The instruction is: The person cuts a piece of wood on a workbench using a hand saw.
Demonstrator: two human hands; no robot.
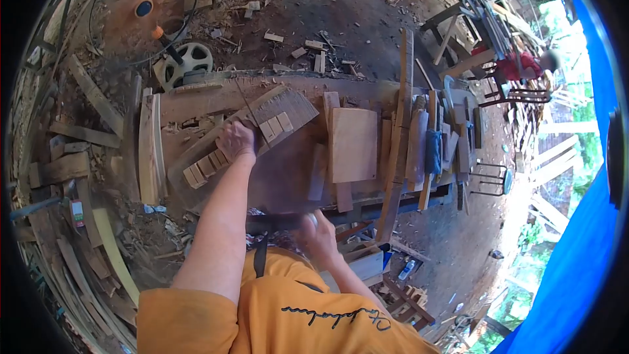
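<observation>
My left hand (237, 141) reaches over a long wooden board (295, 106) lying aslant on the workbench. Its fingers are curled down at the row of small wooden blocks, hiding the middle of the row and whatever they grip. Several pale blocks (204, 168) lie on the near side of the hand, and a few more blocks (276, 126) lie beyond it. A thin dark strip (251, 110) crosses the board beside my fingers. Close to my body, by the bench's front edge, my right hand (317, 236) is closed around something small and whitish (313, 219), blurred, which I cannot identify.
A wide flat board (354, 145) and other planks lie across the right half of the workbench (282, 180). One long plank (398, 137) sticks out past both edges. Beyond the bench are a pale wheel (194, 61) and wood scraps. A person in red (521, 65) sits far right.
</observation>
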